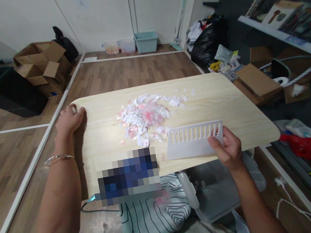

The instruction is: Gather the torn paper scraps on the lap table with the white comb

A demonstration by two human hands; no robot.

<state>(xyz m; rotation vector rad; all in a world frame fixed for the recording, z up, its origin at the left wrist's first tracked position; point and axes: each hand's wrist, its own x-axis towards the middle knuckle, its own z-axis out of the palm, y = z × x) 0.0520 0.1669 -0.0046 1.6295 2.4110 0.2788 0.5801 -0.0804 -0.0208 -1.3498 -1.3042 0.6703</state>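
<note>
My left hand (69,119) curls over the far left corner of a light wooden tabletop (224,96), fingers wrapped on its edge; a thin bracelet rings that wrist. My right hand (227,148) pinches the right end of a flat white plastic scraper (192,140) with a row of slots, held low over the table's near edge. A heap of torn white and pink paper scraps (146,116) lies in the middle of the table, just beyond the scraper. A blurred-out blue patch covers the table's near left part.
A grey plastic bin (216,190) sits below the table's near edge, beside black-and-white patterned fabric (151,213). Cardboard boxes (41,66) stand at the back left, a teal tub (146,41) by the door, black rubbish bags (208,42) and clutter on the right.
</note>
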